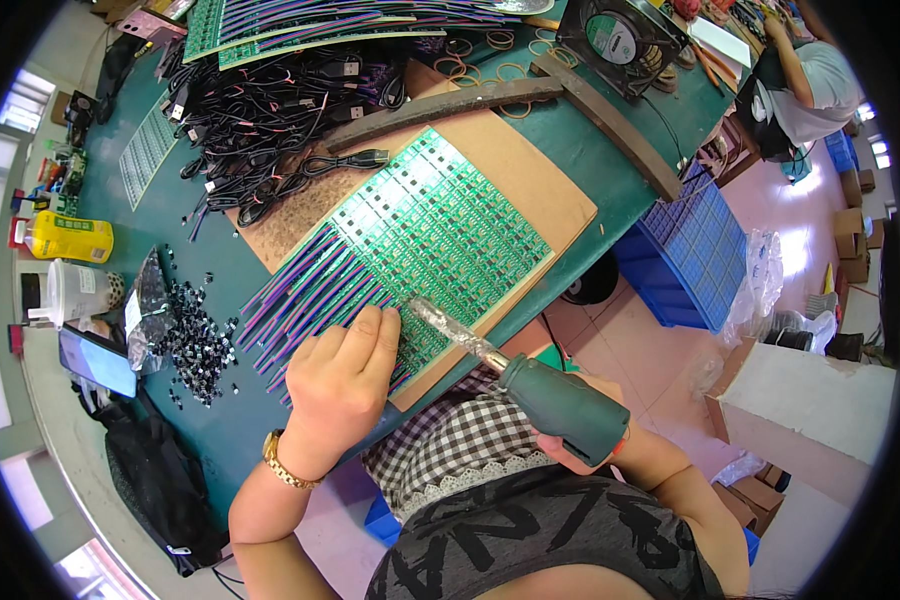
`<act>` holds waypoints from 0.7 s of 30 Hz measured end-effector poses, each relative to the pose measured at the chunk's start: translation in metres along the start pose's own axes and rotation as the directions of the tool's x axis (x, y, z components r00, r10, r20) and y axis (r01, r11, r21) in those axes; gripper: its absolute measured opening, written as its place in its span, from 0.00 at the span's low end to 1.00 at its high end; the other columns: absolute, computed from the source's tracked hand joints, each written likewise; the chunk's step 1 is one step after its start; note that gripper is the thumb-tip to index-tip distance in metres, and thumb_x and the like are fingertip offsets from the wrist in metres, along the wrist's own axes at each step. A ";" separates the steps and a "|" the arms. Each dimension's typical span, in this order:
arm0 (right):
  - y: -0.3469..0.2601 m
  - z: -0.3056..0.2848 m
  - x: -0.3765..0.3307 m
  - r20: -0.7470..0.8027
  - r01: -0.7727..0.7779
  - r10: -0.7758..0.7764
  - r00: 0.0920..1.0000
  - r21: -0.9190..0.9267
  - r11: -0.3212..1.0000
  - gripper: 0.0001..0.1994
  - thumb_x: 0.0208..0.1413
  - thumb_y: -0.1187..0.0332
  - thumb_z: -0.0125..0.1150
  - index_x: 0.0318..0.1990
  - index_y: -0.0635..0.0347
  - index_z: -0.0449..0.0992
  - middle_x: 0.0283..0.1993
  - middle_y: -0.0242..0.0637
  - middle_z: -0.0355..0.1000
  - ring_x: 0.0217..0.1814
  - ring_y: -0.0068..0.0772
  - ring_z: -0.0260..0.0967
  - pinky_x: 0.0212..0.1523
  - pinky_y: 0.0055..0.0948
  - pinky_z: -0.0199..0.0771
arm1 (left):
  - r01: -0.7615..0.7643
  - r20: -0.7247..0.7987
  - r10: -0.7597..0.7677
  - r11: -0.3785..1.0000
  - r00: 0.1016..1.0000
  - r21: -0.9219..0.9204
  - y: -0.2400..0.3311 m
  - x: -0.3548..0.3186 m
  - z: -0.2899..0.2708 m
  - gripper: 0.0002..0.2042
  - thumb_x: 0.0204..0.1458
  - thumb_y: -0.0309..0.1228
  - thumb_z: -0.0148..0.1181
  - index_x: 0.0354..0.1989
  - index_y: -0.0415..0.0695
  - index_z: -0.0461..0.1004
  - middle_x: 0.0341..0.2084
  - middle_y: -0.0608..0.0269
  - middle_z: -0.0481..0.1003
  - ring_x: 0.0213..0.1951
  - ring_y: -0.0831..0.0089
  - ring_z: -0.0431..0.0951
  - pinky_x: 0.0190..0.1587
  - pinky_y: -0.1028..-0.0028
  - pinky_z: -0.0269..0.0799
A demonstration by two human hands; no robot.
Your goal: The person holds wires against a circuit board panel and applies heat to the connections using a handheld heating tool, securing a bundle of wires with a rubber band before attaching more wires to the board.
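A large panel of green circuit boards (445, 215) lies at a slant on a brown board (560, 205). Along its left part, several thin purple, blue and black wires (295, 290) stretch out over the edge. My left hand (342, 372), a gold watch on its wrist, rests low on these wires, fingertips pinched together on a wire at the panel. From the right, my right hand (562, 453) grips the dark green handle of a soldering iron (570, 405). Its thick metal tip meets the panel just beside my left fingertips. The exact contact point is too small to make out.
Black USB cables (270, 110) are heaped behind the panel, near a dark metal bar frame (610, 130) and a fan (610, 40). Small black parts (200, 340) lie left, beside a phone (98, 360). A blue crate (680, 250) stands right; another person (805, 85) sits beyond.
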State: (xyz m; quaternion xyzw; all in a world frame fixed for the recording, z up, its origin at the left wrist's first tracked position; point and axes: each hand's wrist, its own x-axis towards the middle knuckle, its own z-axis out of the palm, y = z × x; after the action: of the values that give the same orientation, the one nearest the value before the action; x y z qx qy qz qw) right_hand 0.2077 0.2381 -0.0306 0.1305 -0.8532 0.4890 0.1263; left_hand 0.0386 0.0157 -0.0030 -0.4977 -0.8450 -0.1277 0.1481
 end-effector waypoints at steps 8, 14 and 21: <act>-0.004 0.002 -0.005 -0.037 -0.199 0.214 0.976 0.239 0.950 0.16 0.38 0.74 0.68 0.39 0.66 0.77 0.33 0.40 0.74 0.26 0.36 0.74 0.27 0.27 0.73 | -0.049 -0.030 0.050 0.998 0.998 0.043 -0.002 -0.003 0.004 0.13 0.43 0.26 0.58 0.38 0.38 0.79 0.37 0.61 0.77 0.22 0.76 0.68 0.23 0.76 0.62; -0.009 -0.004 0.004 0.031 -0.038 0.037 0.999 0.032 0.999 0.13 0.39 0.74 0.67 0.36 0.63 0.77 0.32 0.39 0.73 0.27 0.36 0.74 0.27 0.28 0.73 | 0.015 0.026 -0.016 1.000 1.000 0.015 0.002 -0.001 -0.002 0.15 0.38 0.20 0.64 0.39 0.39 0.78 0.35 0.62 0.78 0.24 0.72 0.73 0.27 0.74 0.69; 0.000 0.001 -0.008 -0.022 -0.059 0.064 0.998 0.184 0.981 0.15 0.38 0.75 0.68 0.38 0.66 0.77 0.34 0.41 0.74 0.28 0.38 0.75 0.28 0.27 0.74 | 0.027 0.046 -0.027 1.000 0.999 0.008 0.004 0.000 -0.002 0.15 0.38 0.19 0.63 0.39 0.39 0.78 0.35 0.61 0.77 0.25 0.71 0.75 0.28 0.73 0.71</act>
State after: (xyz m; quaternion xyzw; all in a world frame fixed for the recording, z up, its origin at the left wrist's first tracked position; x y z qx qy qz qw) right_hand 0.2152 0.2382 -0.0344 0.1084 -0.8064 0.5708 0.1106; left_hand 0.0422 0.0167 -0.0008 -0.4886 -0.8553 -0.1149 0.1287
